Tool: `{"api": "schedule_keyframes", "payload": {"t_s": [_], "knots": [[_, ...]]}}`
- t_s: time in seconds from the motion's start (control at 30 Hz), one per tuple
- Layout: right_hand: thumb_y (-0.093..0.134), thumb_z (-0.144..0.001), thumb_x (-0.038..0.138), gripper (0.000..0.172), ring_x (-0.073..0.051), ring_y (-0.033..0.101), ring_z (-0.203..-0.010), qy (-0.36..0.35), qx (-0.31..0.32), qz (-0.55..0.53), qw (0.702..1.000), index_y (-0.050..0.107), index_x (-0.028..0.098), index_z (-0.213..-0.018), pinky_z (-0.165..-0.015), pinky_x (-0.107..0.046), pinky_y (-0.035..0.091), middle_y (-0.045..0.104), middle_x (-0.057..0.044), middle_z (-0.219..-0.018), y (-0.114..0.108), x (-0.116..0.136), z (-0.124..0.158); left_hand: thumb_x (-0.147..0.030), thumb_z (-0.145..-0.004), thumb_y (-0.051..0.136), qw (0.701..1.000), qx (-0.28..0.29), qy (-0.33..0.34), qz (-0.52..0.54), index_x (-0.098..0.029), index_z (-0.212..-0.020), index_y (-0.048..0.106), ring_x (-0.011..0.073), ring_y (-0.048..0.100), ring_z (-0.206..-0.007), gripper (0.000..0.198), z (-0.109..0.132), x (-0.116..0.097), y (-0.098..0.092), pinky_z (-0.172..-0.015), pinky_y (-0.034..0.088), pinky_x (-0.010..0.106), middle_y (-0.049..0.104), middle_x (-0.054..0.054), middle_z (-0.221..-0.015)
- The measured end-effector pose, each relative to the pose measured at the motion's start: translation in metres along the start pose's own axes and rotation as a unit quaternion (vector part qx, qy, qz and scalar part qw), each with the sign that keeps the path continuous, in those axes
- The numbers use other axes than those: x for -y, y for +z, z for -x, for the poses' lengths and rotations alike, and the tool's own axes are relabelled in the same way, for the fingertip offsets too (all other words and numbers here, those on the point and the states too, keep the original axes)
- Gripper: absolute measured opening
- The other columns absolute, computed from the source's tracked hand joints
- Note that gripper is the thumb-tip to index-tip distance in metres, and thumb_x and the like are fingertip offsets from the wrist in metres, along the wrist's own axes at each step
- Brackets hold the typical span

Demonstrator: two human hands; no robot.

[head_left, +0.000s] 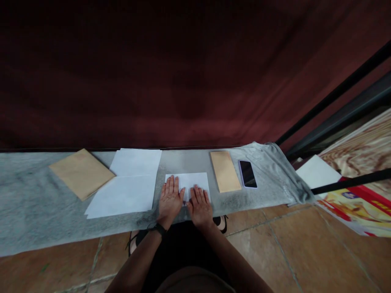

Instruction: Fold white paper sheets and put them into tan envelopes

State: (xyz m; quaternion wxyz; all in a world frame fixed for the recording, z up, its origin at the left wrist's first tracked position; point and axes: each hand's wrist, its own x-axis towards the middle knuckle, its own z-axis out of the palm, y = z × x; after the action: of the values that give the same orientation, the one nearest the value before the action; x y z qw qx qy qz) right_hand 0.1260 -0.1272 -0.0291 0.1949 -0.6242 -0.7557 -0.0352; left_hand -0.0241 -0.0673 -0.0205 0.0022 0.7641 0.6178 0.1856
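A small folded white sheet (191, 181) lies on the grey cloth (36, 203) in front of me. My left hand (170, 198) rests flat on its left part, fingers stretched out and close together. My right hand (200, 205) lies flat on its lower right part, fingers also extended. Neither hand grips anything. A black band sits on my left wrist (157, 228).
Left of the hands lies a stack of white paper (128, 185) and a brown envelope (81, 173). To the right are a narrower brown envelope (225, 171) and a dark phone (247, 173). A dark red curtain hangs behind. Tiled floor and printed sheets (360, 203) are at right.
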Motion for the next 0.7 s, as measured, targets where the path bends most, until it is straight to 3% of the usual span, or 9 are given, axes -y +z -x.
{"api": "schedule_keyframes", "payload": {"t_s": [0.2,0.43,0.57,0.7], "knots": [[0.040,-0.106,0.040,0.061,-0.030,0.038,-0.146,0.021,-0.005,0.011,1.000,0.032,0.008,-0.157,-0.118,-0.049,0.033,0.040,-0.019,-0.158,-0.017,-0.021,0.023,-0.044,-0.101,0.031,0.999,0.003,0.016,0.030,-0.006,-0.153,0.038,0.0330,0.029,-0.151,0.064,0.008,0.006,-0.004,-0.120,0.030,0.055,0.035,0.022,-0.160],[0.040,-0.106,0.038,0.060,-0.032,0.037,-0.147,0.055,0.005,0.016,0.998,0.034,0.004,-0.155,-0.119,-0.051,0.030,0.041,-0.021,-0.157,-0.025,-0.029,0.034,-0.035,-0.102,0.028,1.000,-0.020,0.003,0.021,-0.004,-0.151,0.040,0.0329,0.031,-0.150,0.060,0.046,0.017,-0.014,-0.121,0.028,0.057,0.041,0.022,-0.157],[0.037,-0.106,0.032,0.055,-0.031,0.036,-0.148,0.089,-0.001,0.003,0.996,0.037,0.006,-0.154,-0.120,-0.053,0.027,0.041,-0.019,-0.157,-0.025,-0.018,0.027,-0.028,-0.101,0.029,0.999,-0.021,0.024,0.015,-0.006,-0.154,0.035,0.0295,0.028,-0.152,0.057,0.058,0.002,-0.021,-0.122,0.029,0.053,0.037,0.019,-0.160],[0.036,-0.106,0.031,0.054,-0.026,0.032,-0.150,0.026,0.009,-0.030,0.999,0.034,0.013,-0.157,-0.121,-0.047,0.031,0.038,-0.012,-0.160,-0.024,-0.004,0.020,-0.022,-0.099,0.031,0.994,0.029,0.098,0.031,-0.014,-0.155,0.036,0.0256,0.027,-0.152,0.056,0.062,-0.021,-0.021,-0.122,0.031,0.050,0.039,0.012,-0.161]]}}
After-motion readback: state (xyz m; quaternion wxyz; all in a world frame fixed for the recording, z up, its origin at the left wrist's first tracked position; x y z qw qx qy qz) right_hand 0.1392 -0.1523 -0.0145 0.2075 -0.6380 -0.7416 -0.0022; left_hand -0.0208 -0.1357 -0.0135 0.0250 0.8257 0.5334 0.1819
